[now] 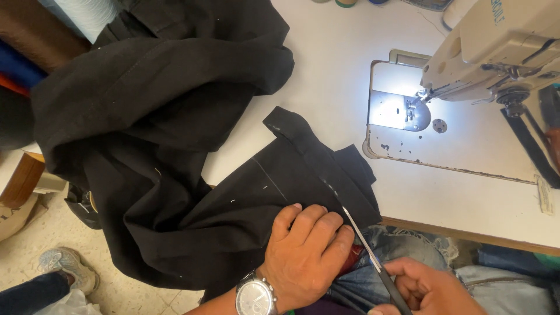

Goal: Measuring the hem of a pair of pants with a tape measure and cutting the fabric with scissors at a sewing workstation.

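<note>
Pinning black fabric flat w/ fingers pressed together, left hand steadies it at the counter edge, lower centre of frame, while right hand, curled, pinches scissors at the hem.

scissors handles hidden in right hand; sewing machine cut off at frame edge

Bare white table lies open between the heaped black garment and the sewing machine, wide enough for a hand to pass. The machine head overhangs the lit needle plate on the right; the garment blocks the whole left side
</note>
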